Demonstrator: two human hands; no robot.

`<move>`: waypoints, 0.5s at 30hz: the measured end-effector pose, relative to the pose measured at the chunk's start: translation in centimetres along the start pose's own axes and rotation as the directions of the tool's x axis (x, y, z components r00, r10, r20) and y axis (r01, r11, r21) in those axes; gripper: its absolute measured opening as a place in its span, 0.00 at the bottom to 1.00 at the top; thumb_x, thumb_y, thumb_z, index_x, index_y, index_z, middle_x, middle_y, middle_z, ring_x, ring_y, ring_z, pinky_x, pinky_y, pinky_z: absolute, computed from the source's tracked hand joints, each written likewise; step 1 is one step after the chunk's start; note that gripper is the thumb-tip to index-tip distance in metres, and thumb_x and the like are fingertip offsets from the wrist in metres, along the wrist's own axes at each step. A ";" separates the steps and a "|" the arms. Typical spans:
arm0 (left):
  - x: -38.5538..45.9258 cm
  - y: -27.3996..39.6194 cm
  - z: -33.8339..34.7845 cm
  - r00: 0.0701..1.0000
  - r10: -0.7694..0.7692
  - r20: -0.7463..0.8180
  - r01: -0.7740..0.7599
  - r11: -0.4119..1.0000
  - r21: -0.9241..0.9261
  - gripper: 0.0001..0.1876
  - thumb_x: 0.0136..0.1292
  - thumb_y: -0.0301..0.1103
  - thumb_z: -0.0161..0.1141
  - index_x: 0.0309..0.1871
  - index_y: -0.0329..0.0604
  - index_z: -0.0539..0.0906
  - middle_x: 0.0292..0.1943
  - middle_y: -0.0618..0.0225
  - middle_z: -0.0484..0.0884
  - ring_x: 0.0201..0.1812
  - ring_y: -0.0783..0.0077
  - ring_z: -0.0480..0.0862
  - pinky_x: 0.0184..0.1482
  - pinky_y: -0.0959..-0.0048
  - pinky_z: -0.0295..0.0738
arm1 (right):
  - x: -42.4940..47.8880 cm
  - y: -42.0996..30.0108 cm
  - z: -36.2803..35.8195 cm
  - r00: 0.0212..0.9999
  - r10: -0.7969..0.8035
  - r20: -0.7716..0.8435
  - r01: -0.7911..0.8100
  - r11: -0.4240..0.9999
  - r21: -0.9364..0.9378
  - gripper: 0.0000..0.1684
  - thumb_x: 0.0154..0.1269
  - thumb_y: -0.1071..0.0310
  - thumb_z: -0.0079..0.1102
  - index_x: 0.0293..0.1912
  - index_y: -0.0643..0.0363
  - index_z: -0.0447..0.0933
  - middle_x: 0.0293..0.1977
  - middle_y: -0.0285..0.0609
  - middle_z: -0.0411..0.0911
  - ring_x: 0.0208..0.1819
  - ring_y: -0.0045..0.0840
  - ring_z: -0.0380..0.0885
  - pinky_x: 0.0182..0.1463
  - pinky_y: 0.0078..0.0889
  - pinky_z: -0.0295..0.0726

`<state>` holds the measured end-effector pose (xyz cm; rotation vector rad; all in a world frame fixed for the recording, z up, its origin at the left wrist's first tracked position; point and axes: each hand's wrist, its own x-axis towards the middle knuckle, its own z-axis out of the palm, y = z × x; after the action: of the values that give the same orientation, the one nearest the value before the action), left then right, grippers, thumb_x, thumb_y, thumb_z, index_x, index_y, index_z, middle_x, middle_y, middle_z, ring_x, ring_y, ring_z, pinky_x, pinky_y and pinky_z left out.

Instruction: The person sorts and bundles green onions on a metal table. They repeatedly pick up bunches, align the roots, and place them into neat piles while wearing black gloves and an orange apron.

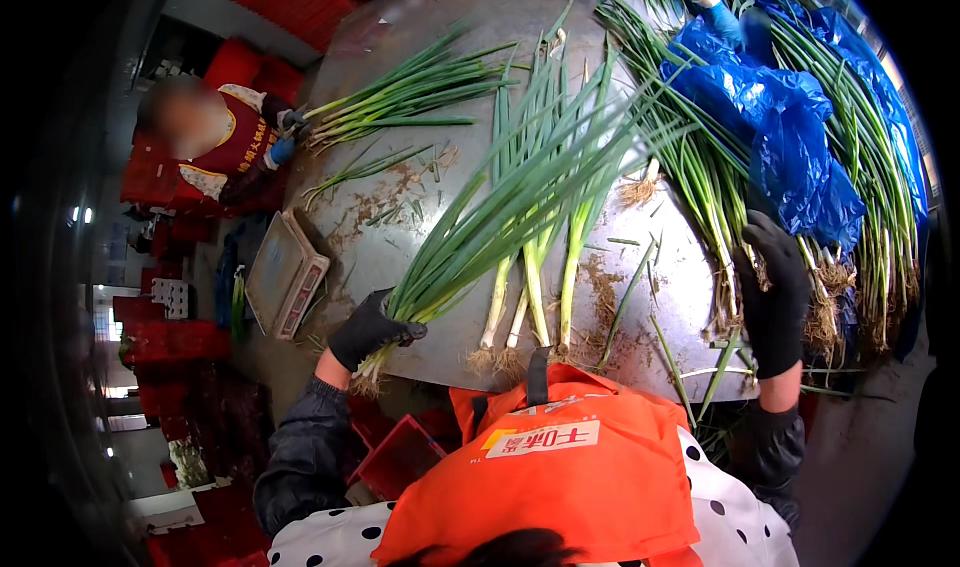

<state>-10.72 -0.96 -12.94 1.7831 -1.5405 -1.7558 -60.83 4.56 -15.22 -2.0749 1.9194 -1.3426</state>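
Note:
My left hand (pixel 375 331), in a black glove, is shut around the lower stalks of a bunch of green onions (pixel 487 218). The roots hang below my fist at the table's front edge, and the leaves fan out up and to the right. My right hand (pixel 776 297), gloved too, is beside the root ends of a green onion pile (pixel 697 199). Its thumb and fingers are apart, with no stalk plainly held. Several loose green onions (pixel 534 289) lie between my hands, partly hidden by the held leaves.
A blue plastic bag (pixel 795 131) covers part of the right pile, where another person's gloved hand (pixel 721 25) reaches in. A co-worker (pixel 232 131) at the left holds more green onions (pixel 405 90). A scale (pixel 289 274) stands at the left edge of the metal table (pixel 367 259).

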 end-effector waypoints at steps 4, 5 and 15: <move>-0.5 0.1 0.3 0.999 0.018 0.039 -0.021 0.998 0.059 0.20 0.52 0.30 0.72 0.48 0.36 0.79 0.30 0.70 0.81 0.26 0.80 0.79 0.30 0.78 0.75 | 2.1 -3.9 3.0 0.991 -0.130 0.000 0.126 0.961 0.246 0.11 0.55 0.79 0.65 0.39 0.59 0.77 0.39 0.45 0.81 0.43 0.39 0.81 0.45 0.37 0.79; -0.6 0.0 0.2 0.998 0.019 0.054 -0.023 0.997 0.073 0.21 0.52 0.30 0.72 0.49 0.36 0.79 0.30 0.69 0.81 0.26 0.80 0.79 0.30 0.78 0.75 | 2.5 -4.7 3.4 0.992 -0.113 0.049 0.098 0.963 0.250 0.08 0.54 0.77 0.64 0.36 0.59 0.77 0.35 0.45 0.81 0.40 0.41 0.80 0.43 0.38 0.78; -2.8 -2.0 -1.1 0.990 -0.017 0.138 0.038 0.988 -0.152 0.27 0.48 0.26 0.72 0.55 0.35 0.79 0.43 0.67 0.84 0.42 0.76 0.82 0.44 0.76 0.77 | 5.4 -5.3 3.8 0.979 -0.166 -0.117 0.184 0.970 0.161 0.11 0.55 0.76 0.64 0.40 0.60 0.78 0.41 0.47 0.81 0.45 0.43 0.80 0.49 0.40 0.78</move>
<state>-8.12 1.47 -12.42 1.6498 -1.3904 -1.9884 -55.01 -0.56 -11.74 -2.1724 1.6179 -1.6158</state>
